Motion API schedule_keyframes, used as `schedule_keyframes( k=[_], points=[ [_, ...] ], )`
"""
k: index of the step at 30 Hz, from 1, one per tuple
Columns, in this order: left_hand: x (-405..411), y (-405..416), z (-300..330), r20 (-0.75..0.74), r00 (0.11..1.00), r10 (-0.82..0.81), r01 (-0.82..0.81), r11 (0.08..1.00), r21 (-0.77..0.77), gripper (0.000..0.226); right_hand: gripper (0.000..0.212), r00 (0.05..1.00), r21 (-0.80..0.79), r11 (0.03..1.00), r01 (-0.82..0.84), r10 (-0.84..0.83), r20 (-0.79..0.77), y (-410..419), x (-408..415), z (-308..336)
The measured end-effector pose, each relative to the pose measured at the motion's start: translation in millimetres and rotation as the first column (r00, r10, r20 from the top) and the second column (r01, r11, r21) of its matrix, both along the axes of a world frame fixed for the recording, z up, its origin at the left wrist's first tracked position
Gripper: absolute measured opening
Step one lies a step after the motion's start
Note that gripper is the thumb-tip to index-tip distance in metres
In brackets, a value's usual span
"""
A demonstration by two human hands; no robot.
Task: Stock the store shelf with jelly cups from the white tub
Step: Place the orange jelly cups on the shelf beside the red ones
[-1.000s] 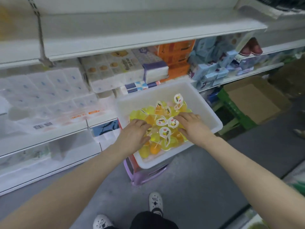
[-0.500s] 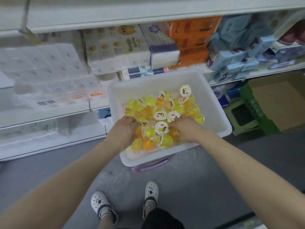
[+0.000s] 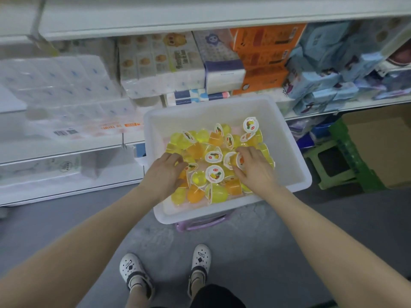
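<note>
Item: jelly cups (image 3: pixel 214 175), yellow and orange, clear plastic with white printed lids. Lot lies heaped in the white tub (image 3: pixel 287 138), cups tipped every way, some lids up, some on their sides. Heap covers the middle and near part of the tub floor; the far strip of the floor is bare.

Item: white tub, rectangular, open top. Stands on a low purple stool (image 3: pixel 204 221), of which only the near edge shows beneath it. Set on the aisle floor directly before the store shelf (image 3: pixel 200 18), its far rim close to the lower shelf edge.

Item: left hand (image 3: pixel 162 172), palm down on the left side of the heap, fingers curled into the cups. Grip: whether it holds any cup cannot be told, since the fingers cover what is under them.

Item: right hand (image 3: pixel 255 172), palm down on the right side of the heap. Grip: fingers and thumb pinched around an orange cup (image 3: pixel 235 160) lying on its side, white lid showing at the fingertips.

Surroundings: shelf tier behind the tub carries white tissue packs (image 3: pixel 66 85), orange boxes (image 3: pixel 264 56) and pale blue boxes (image 3: pixel 322 81). Right of the tub, a green stool (image 3: pixel 344 152) and a cardboard box (image 3: pixel 382 143) on the grey floor (image 3: pixel 333 218). The person's two white clogs (image 3: pixel 200 258) stand just short of the purple stool.
</note>
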State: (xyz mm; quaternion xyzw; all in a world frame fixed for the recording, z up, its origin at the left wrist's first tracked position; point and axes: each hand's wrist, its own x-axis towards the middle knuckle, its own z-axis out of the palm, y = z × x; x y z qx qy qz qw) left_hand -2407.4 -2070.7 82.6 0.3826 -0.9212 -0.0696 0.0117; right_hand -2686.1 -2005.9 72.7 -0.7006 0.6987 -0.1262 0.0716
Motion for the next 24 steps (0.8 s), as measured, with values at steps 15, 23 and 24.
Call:
schedule_keyframes(
  k=[15, 23, 24],
  points=[
    [-42.9, -57.8, -7.9, 0.085, 0.994, -0.063, 0.076, 0.986, -0.149, 0.053, 0.049, 1.000, -0.055, 0.998, -0.003, 0.004, 0.015, 1.9, -2.7, -7.2],
    [-84.2, -81.5, 0.4, 0.467, 0.880, -0.084, 0.085, 0.996, 0.019, 0.062, 0.050, 0.999, -0.044, 0.999, 0.011, -0.010, 0.036, 1.8, -1.5, -6.1],
    [-83.6, -80.2, 0.3, 0.471, 0.879, -0.077, 0.083, 0.997, 0.008, 0.060, 0.050, 0.999, -0.044, 0.999, 0.013, -0.012, 0.036, 2.0, -1.6, -5.7]
  ],
)
